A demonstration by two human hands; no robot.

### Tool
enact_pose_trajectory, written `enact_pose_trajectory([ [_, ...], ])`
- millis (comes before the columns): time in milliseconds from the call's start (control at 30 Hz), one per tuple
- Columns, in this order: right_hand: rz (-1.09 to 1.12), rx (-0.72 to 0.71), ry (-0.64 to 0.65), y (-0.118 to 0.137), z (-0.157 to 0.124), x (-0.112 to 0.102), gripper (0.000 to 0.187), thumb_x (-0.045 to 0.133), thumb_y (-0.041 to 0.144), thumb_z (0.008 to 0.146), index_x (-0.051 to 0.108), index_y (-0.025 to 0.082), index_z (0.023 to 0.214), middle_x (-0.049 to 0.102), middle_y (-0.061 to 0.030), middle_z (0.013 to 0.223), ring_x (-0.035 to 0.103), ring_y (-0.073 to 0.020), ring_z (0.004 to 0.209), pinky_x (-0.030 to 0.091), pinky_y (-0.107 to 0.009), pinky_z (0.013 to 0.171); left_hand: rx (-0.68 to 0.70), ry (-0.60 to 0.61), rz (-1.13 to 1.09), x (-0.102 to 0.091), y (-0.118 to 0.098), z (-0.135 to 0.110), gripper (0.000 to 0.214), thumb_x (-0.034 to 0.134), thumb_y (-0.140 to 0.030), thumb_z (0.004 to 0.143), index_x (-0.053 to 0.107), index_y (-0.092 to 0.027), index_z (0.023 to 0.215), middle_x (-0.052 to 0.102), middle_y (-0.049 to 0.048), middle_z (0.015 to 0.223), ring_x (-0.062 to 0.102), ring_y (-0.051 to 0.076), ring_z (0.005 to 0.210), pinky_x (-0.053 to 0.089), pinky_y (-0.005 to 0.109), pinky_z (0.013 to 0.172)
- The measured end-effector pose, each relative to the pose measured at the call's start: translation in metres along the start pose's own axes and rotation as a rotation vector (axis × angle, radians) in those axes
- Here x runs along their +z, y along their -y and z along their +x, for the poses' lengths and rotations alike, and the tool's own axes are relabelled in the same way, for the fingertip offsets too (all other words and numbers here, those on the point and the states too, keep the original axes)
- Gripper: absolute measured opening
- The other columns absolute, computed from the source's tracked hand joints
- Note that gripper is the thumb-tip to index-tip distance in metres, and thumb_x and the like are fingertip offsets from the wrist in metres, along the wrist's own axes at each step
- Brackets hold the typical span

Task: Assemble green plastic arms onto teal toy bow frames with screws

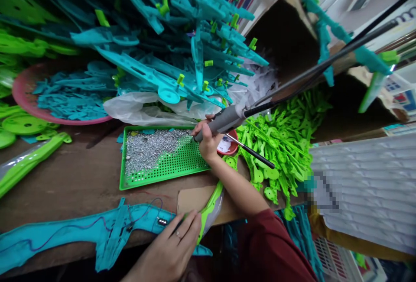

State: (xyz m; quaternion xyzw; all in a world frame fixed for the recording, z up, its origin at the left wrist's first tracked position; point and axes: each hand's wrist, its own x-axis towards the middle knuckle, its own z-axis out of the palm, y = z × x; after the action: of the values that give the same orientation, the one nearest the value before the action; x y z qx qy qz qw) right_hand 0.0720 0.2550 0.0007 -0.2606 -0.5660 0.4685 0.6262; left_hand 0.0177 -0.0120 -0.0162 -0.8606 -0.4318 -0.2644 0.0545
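My right hand (208, 141) is wrapped round a grey electric screwdriver (227, 119), whose front end is over the screw tray. Many small silvery screws (146, 147) lie in the green perforated tray (162, 180), mostly on its left and far side. At the table's near edge my left hand (175, 241), with a ring on one finger, presses down with fingers together on a long teal plastic shell (81, 230). Thin wires and a small metal part (162, 221) sit in that shell. A lime green piece with a clear part (209, 212) juts out beside my left fingertips, partly hidden.
Teal plastic parts (156, 56) are piled high at the back. Lime green parts (279, 143) heap up on the right. A pink basin (24, 95) holds small teal pieces. A red bowl (234, 145) and a black-handled screwdriver (256, 156) lie near my right wrist. Cardboard boxes (286, 22) stand behind.
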Motion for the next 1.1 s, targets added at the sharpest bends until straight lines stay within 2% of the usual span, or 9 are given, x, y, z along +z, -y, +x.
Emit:
enact_pose_trajectory([
  [167,-0.018,0.058,-0.002,0.003,0.003,0.006,0.028,0.067,0.042,0.085,0.053,0.022,0.098,0.056,0.0094,0.06,0.055,-0.0097,0.046,0.049,-0.026,0.053,-0.017,-0.079,-0.022,0.009,-0.004,-0.001,0.043,0.038,-0.014,0.094,0.066,-0.009,0.126,0.062,0.014,0.138,0.056,0.027,0.128,0.023,0.047,0.123],
  [267,-0.051,0.025,-0.083,0.033,0.005,-0.002,0.03,0.066,0.046,0.084,0.052,0.023,0.099,0.055,0.0093,0.06,0.055,-0.0104,0.047,0.051,-0.028,0.056,-0.013,-0.122,-0.048,0.01,-0.007,-0.002,0.042,0.038,-0.009,0.092,0.066,-0.004,0.122,0.065,0.0167,0.133,0.056,0.029,0.13,0.023,0.047,0.124],
  [400,-0.091,-0.098,-0.235,0.097,-0.001,-0.043,0.026,0.061,0.043,0.084,0.052,0.027,0.102,0.051,0.0091,0.058,0.052,-0.0117,0.046,0.048,-0.027,0.049,0.018,-0.128,-0.06,0.008,-0.008,-0.007,0.044,0.037,-0.007,0.092,0.064,0.003,0.125,0.064,0.0222,0.134,0.044,0.038,0.141,0.026,0.05,0.124],
  [500,-0.196,-0.108,-0.358,0.123,-0.018,-0.083,0.024,0.061,0.041,0.083,0.053,0.026,0.1,0.049,0.0091,0.056,0.049,-0.0116,0.044,0.045,-0.025,0.044,0.045,-0.133,-0.07,0.007,-0.006,-0.008,0.044,0.034,-0.005,0.092,0.063,0.006,0.123,0.063,0.0254,0.133,0.037,0.041,0.145,0.024,0.052,0.124],
  [567,-0.234,-0.064,-0.418,0.122,-0.033,-0.103,0.023,0.061,0.039,0.084,0.054,0.025,0.101,0.05,0.0089,0.056,0.05,-0.0118,0.044,0.045,-0.025,0.044,0.053,-0.116,-0.09,0.005,-0.005,-0.005,0.044,0.034,-0.004,0.091,0.064,0.007,0.121,0.064,0.0258,0.131,0.035,0.041,0.146,0.023,0.052,0.124],
  [667,-0.222,-0.022,-0.413,0.108,-0.053,-0.117,0.025,0.059,0.038,0.085,0.053,0.025,0.105,0.052,0.0086,0.058,0.051,-0.0126,0.045,0.047,-0.026,0.045,0.051,-0.09,-0.121,0.003,-0.004,-0.001,0.044,0.033,-0.002,0.091,0.064,0.007,0.121,0.064,0.0259,0.131,0.034,0.041,0.147,0.023,0.051,0.125],
  [800,-0.216,-0.027,-0.361,0.095,-0.066,-0.118,0.029,0.058,0.037,0.086,0.051,0.027,0.112,0.054,0.0081,0.061,0.054,-0.0136,0.047,0.049,-0.027,0.047,0.046,-0.084,-0.124,0.0,-0.004,0.002,0.043,0.031,-0.003,0.093,0.064,0.007,0.119,0.063,0.0262,0.132,0.033,0.041,0.147,0.022,0.051,0.125],
  [1100,-0.216,0.06,-0.334,0.092,-0.07,-0.113,0.029,0.059,0.04,0.083,0.049,0.027,0.107,0.053,0.0084,0.06,0.053,-0.0138,0.047,0.048,-0.027,0.047,0.036,-0.071,-0.11,-0.003,-0.006,0.0,0.044,0.031,-0.004,0.095,0.065,0.006,0.12,0.065,0.0245,0.131,0.037,0.039,0.146,0.025,0.05,0.124],
])
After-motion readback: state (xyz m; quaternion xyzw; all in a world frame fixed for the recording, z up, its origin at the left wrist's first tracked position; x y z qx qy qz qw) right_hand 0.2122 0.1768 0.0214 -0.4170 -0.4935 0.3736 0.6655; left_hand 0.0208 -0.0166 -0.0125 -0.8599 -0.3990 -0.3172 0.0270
